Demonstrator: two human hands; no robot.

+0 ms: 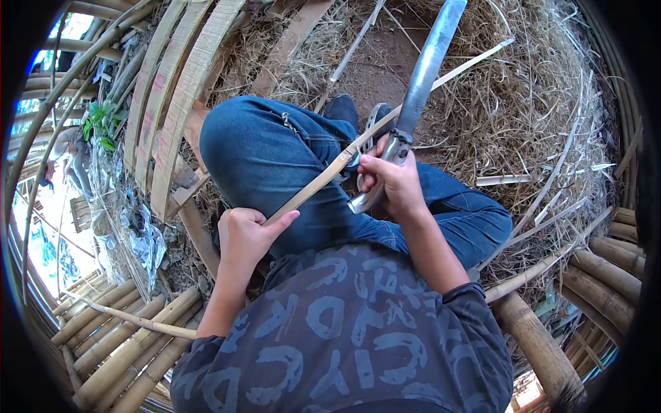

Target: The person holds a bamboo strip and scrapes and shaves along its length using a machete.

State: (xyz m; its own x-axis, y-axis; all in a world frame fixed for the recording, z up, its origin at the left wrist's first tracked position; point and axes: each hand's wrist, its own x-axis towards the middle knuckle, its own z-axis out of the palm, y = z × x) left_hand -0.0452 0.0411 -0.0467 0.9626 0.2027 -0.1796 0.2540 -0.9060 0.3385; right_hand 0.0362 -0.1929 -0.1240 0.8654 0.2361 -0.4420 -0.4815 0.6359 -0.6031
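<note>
My left hand (246, 234) is closed around the lower end of a long bamboo strip (319, 181), its thumb lying along the strip. The strip slants up to the right across my lap, passing close to my right hand and behind the blade. A machete (428, 65) is gripped in my right hand (392, 175). Its metal handle has a guard around the fingers, and its broad blade points up and away from me. Whether the strip touches the blade or my right fingers I cannot tell.
Curly shavings (475, 103) and loose slivers cover the ground ahead. Curved wooden slats (169, 103) rise at the left front. Bamboo poles (131, 344) form the seat around me, with more poles (609, 272) at the right. Someone's legs (79, 165) show at the far left.
</note>
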